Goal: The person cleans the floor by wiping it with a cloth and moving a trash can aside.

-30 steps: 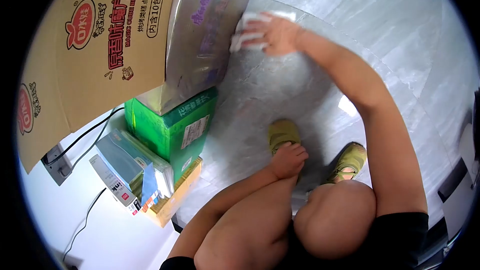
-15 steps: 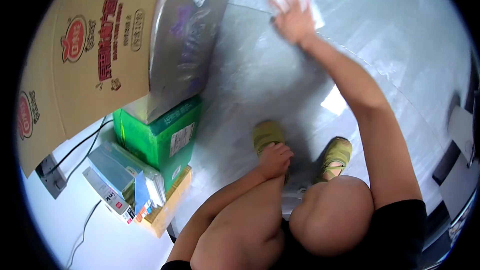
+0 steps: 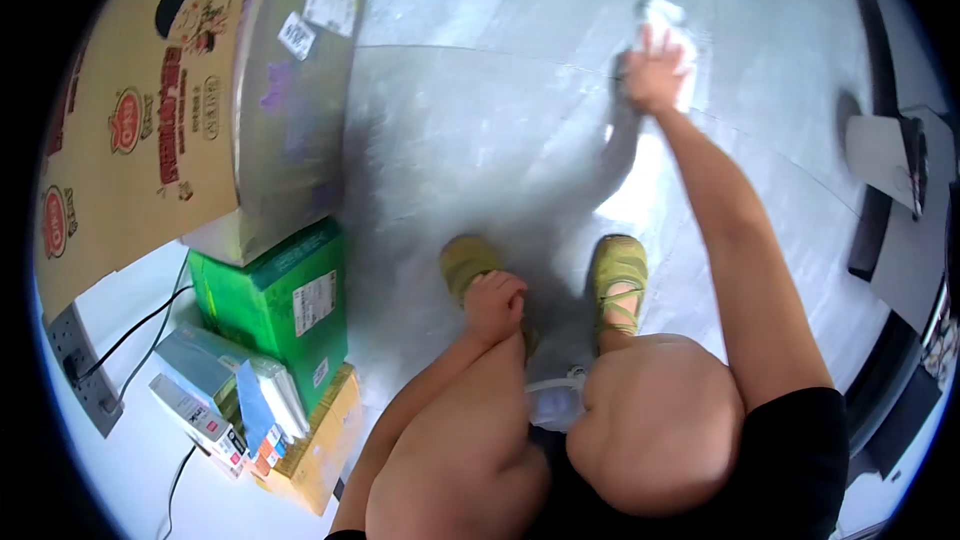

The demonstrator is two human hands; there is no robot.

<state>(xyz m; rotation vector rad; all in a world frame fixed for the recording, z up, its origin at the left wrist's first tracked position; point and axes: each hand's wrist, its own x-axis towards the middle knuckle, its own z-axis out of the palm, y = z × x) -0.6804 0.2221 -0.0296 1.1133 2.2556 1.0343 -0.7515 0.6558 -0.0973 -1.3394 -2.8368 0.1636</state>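
Note:
My right hand (image 3: 656, 75) lies flat, fingers spread, on a white cloth (image 3: 684, 45) against the grey tiled floor (image 3: 480, 120). The cloth shows past the fingertips and along the hand's right side. My left hand (image 3: 494, 304) rests at my left knee, its fingers curled; whether anything is inside them cannot be made out. Below it are my green shoes (image 3: 622, 265), both on the floor.
At the left, a large brown carton (image 3: 140, 140) and a plastic-wrapped box (image 3: 295, 110) stand above a green box (image 3: 275, 305). Books and a yellowish box (image 3: 325, 440) are below, near a wall socket strip (image 3: 82, 370). Grey-white furniture (image 3: 880, 160) stands at the right.
My right hand and the cloth have swept rightward over the floor, away from the boxes. The view has turned, showing more furniture at the right. My left hand stays at the knee.

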